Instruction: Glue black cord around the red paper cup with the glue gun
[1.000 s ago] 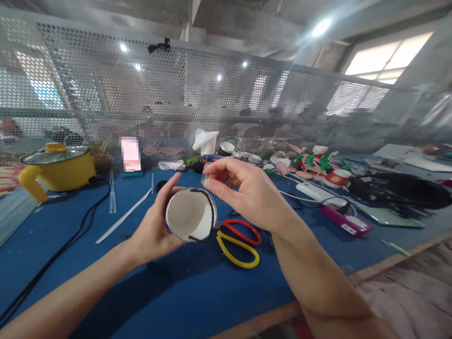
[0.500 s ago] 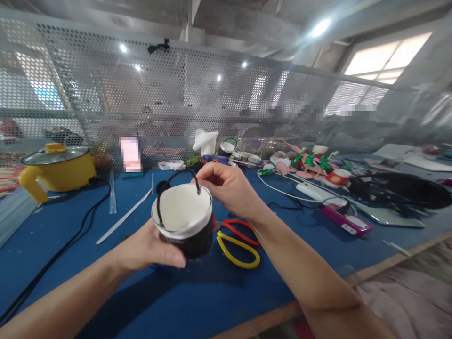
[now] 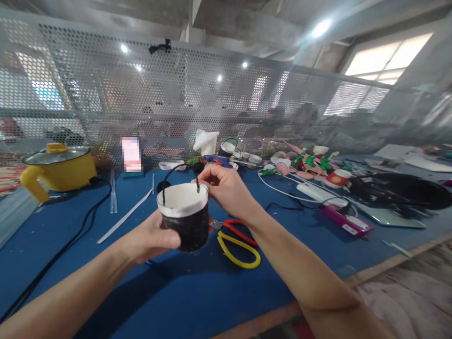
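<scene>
While your left hand [image 3: 151, 238] grips cup [image 3: 188, 230] upright, lower centre of frame, your right hand [image 3: 231, 190] is nearer handle [image 3: 198, 187], at its right end; can't tell if pinching it.

On the blue desk [image 3: 226, 292], a yellow pot [image 3: 70, 169] with a glass lid stands at the left, a purple power strip [image 3: 346, 221] lies at the right, and a perforated metal screen [image 3: 141, 89] rises behind them
</scene>
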The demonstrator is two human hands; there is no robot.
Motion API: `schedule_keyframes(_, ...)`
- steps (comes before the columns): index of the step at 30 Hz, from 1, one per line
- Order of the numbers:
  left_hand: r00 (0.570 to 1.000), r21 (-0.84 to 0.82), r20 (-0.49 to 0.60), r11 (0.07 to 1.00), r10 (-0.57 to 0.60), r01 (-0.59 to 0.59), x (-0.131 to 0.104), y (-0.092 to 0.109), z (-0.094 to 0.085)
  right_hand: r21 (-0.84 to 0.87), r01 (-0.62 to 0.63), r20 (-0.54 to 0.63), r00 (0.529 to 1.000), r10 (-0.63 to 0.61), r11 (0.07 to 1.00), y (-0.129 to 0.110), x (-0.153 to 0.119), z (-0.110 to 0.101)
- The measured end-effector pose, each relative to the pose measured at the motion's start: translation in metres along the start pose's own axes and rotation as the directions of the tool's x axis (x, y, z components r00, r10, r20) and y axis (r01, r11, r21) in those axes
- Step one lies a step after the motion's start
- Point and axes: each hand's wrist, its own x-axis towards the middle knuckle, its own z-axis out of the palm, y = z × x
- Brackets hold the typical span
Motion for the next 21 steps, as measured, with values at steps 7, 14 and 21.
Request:
schedule_keyframes(7, 0.997, -0.029, -0.079, 1.0, 0.009, -0.011, 0.003, 0.001, 0.001, -0.214, 0.035, -0.13, 0.989, -0.064, 0.976, 0.002, 0.003, -0.007)
schedule_keyframes(14, 0.935, 0.083, -0.348, 0.996, 0.071, -0.045, 0.012, -0.012, -0.009, -0.384, 0.036, -0.007, 0.999, -0.042, 0.923, -0.013, -0.004, -0.022)
schedule_keyframes(21, 0.856, 0.406, -0.458, 0.913, 0.24, -0.039, 0.013, -0.021, -0.012, -0.319, 0.065, 0.215, 0.977, 0.005, 0.946, -0.026, -0.016, -0.008)
